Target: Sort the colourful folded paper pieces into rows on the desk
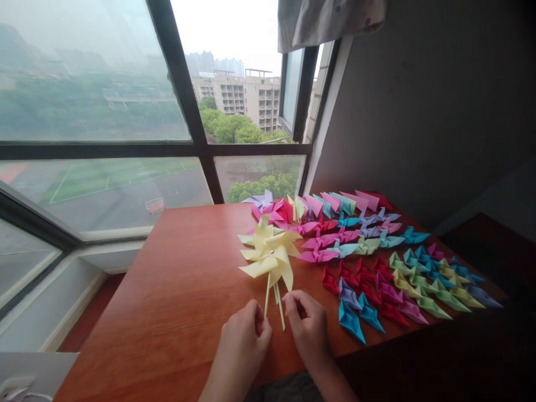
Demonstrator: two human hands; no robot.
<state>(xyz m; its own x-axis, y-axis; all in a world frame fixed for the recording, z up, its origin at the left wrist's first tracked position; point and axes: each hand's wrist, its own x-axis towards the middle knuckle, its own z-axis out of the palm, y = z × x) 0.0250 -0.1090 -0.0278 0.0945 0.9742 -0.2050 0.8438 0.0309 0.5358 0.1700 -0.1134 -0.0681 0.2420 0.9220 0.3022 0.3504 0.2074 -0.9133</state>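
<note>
A pale yellow paper pinwheel [273, 252] stands in front of me, a small pin at its centre. My left hand [245, 340] is closed, pinching the lower end of its thin stick [267, 296]. A second pale stick [280, 312] slants down between my hands; more yellow blades behind the front pinwheel partly hide where it leads. My right hand [307, 324] has its fingers curled in, with the tips close beside that second stick. What these fingers hold, if anything, is hidden.
Rows of folded paper boats [387, 290] and paper cranes [347, 234] cover the right side of the brown table [176, 290]. Several pinwheels, one of them lilac [264, 198], lie at the back. Windows [251, 148] rise behind, and a grey wall [410, 111] stands at right.
</note>
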